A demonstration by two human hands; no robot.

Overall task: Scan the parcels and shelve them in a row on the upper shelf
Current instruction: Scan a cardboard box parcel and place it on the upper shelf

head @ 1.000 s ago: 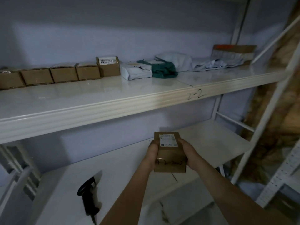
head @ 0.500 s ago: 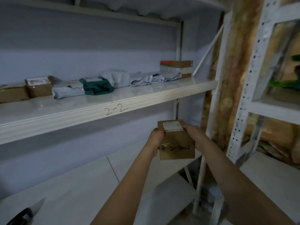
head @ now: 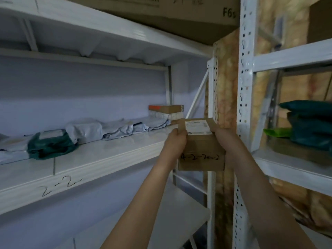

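Held at centre right of the frame: brown parcel (head: 201,151), long axis running away from the camera, white label face up, handwritten side facing the viewer. Left hand (head: 177,142) and right hand (head: 226,141) each clamped on a side, just beside the upper shelf (head: 100,159) edge marked 2-2

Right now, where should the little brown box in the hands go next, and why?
Probably up and forward onto the bare stretch of the upper shelf marked 2-2. The left hand and right hand grip the box in front of that shelf's right end, level with its edge, and the grey bags lie further back.
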